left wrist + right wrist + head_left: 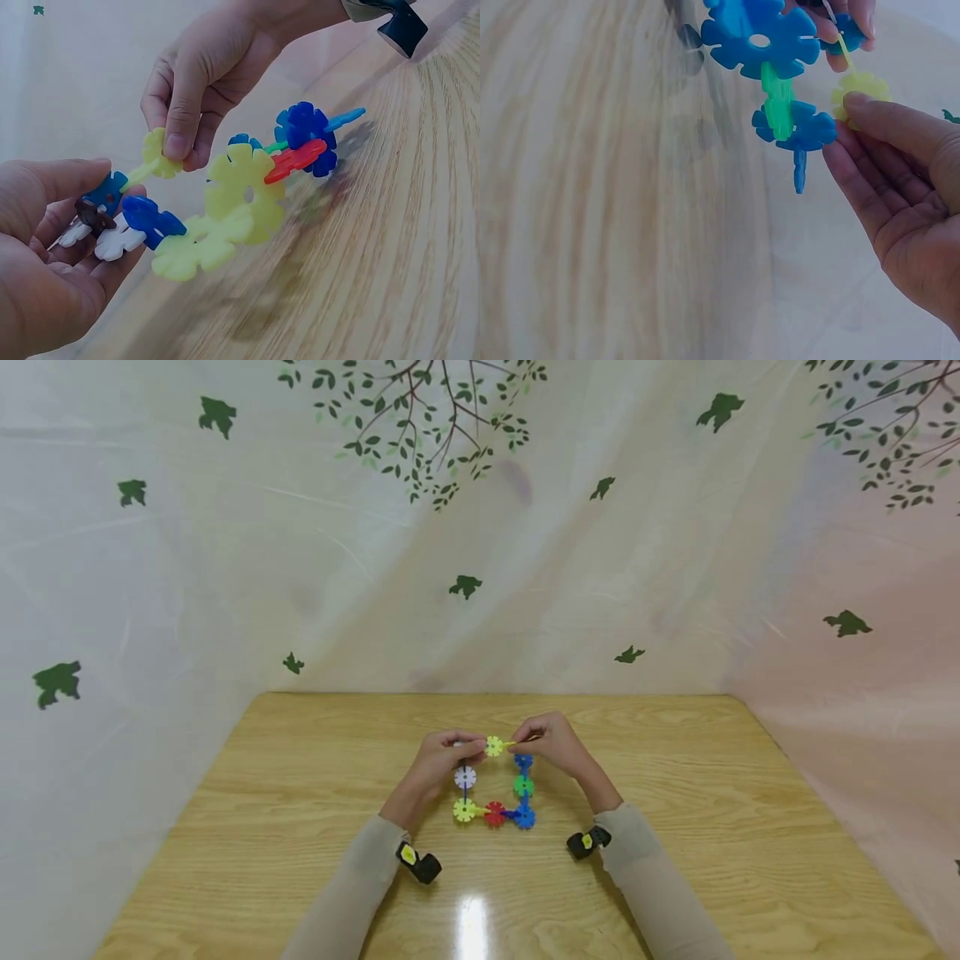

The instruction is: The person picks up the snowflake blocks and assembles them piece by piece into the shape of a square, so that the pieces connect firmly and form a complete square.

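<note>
A chain of slotted plastic snowflake discs forms a near-square loop between the hands. My left hand (438, 762) grips its far left corner, with thumb and fingers around a blue snowflake disc (106, 192) beside white ones. Thumb and fingertips of my right hand (553, 745) pinch a yellow snowflake disc (864, 91), joined to another yellow disc (493, 746) that meets the left hand's blue piece. Down the left side hang a white disc (465, 777) and a yellow corner disc (464, 810). A red disc (494, 814), blue corner disc (525, 816) and green disc (523, 785) follow. Below the right fingers, the chain's blue end disc (810, 129) stands apart from the pinched yellow one.
The wooden table (300, 827) stretches out around the hands. A pale curtain (375, 610) printed with leaves and birds encloses its back and sides. Small black cameras sit on the left wrist (420, 864) and right wrist (587, 842).
</note>
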### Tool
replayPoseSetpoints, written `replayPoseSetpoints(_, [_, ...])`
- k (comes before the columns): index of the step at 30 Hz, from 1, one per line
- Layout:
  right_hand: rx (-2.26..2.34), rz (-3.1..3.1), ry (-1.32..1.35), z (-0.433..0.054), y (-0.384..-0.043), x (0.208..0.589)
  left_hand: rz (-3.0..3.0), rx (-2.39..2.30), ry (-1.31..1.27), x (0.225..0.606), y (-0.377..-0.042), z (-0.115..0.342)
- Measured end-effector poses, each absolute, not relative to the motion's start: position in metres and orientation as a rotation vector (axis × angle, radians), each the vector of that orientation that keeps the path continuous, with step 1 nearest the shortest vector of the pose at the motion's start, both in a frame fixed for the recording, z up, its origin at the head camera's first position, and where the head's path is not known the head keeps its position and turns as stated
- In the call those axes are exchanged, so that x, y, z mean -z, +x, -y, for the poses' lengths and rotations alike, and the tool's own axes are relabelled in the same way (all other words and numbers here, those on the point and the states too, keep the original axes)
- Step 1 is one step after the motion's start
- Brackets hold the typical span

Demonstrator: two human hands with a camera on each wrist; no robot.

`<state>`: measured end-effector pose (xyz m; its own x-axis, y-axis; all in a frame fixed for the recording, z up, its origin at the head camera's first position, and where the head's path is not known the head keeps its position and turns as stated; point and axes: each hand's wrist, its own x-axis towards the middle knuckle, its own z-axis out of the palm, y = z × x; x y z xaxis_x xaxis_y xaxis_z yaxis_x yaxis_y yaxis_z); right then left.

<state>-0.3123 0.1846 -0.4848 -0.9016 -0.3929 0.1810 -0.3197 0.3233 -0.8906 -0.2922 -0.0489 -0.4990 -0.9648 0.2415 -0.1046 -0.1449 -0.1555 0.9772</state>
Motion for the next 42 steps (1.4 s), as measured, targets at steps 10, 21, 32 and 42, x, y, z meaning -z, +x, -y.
replayPoseSetpoints(10, [1.673,-2.502,-0.671,-0.180,-0.308,0.482,-1.854,-2.211,0.116,0.499,-0.292,0.048])
replayPoseSetpoints(21, [1.498,-2.510,-0.701,-0.187,-0.313,0.472,-1.964,-2.052,0.188,0.494,-0.296,0.057])
replayPoseSetpoints(32, [1.452,-2.332,-0.351,-0.199,-0.315,0.476,-1.960,-2.035,0.144,0.500,-0.298,0.061])
replayPoseSetpoints(42, [1.532,-2.249,-0.322,-0.202,-0.315,0.478,-1.941,-2.047,0.121,0.497,-0.299,0.067])
